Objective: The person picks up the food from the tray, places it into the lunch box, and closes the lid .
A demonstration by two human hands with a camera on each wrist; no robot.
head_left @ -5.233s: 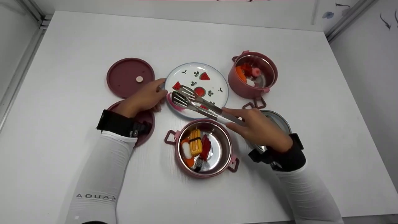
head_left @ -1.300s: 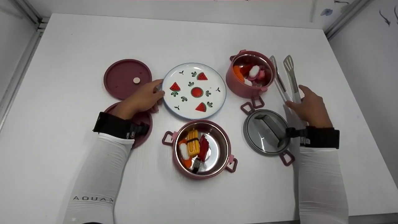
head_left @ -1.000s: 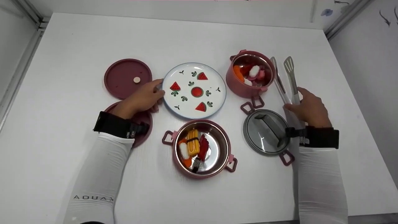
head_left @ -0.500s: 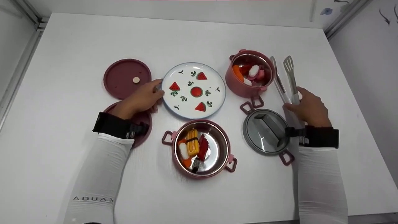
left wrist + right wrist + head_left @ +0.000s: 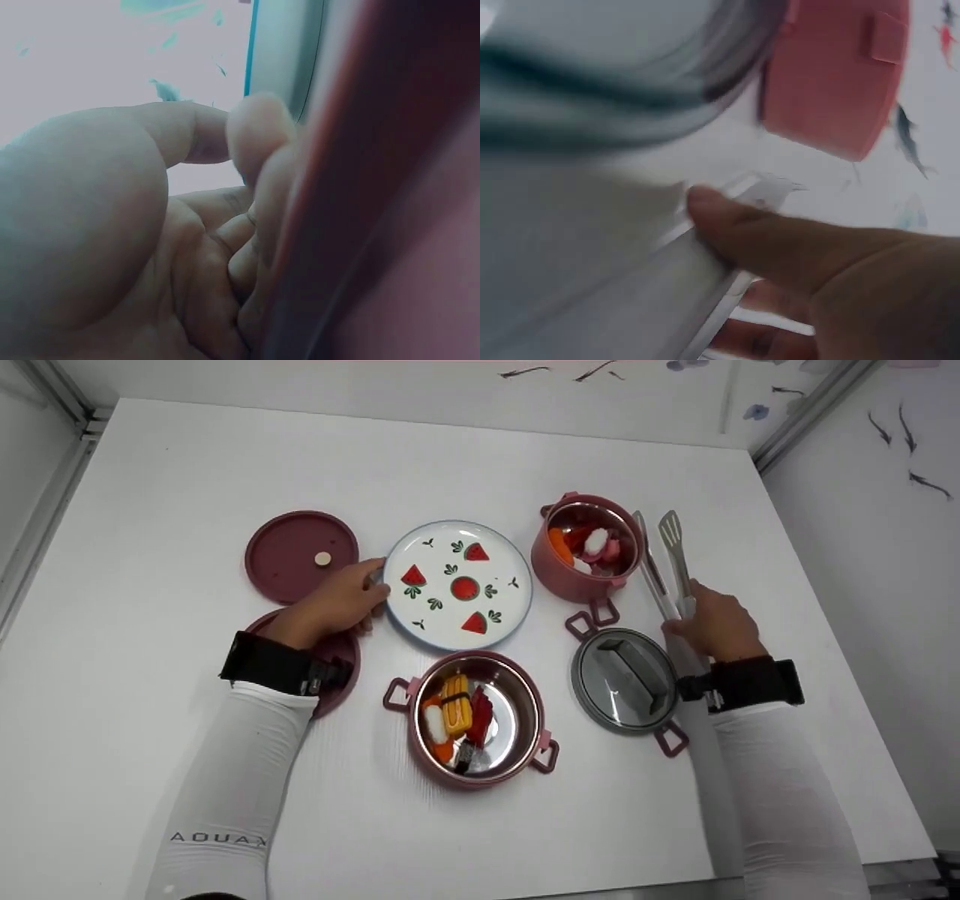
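Note:
In the head view my left hand [image 5: 337, 600] pinches the left rim of a round white plate [image 5: 450, 634] with watermelon prints and a blue edge. The left wrist view shows its thumb and curled fingers close up at that edge. Far to the right, my right hand [image 5: 720, 622] grips metal tongs [image 5: 677, 556] by the handle, thumb on one side and fingers on the other. The tongs' two slotted arms are spread and point away, with nothing between them. Their handle ends are hidden by the hand and wrist strap.
A pink pot [image 5: 555, 566] with toy food stands right of the plate. Another pot [image 5: 525, 712], with toy sushi pieces, is nearest. A grey-topped lid [image 5: 615, 690] lies beside the right wrist. Two maroon discs [image 5: 281, 547] lie left, one partly under the left arm.
My right hand has carried the tongs from over the plate to the far right. The pink piece is gone from the plate; a white-and-pink piece now shows in the far pot. Left hand stays put.

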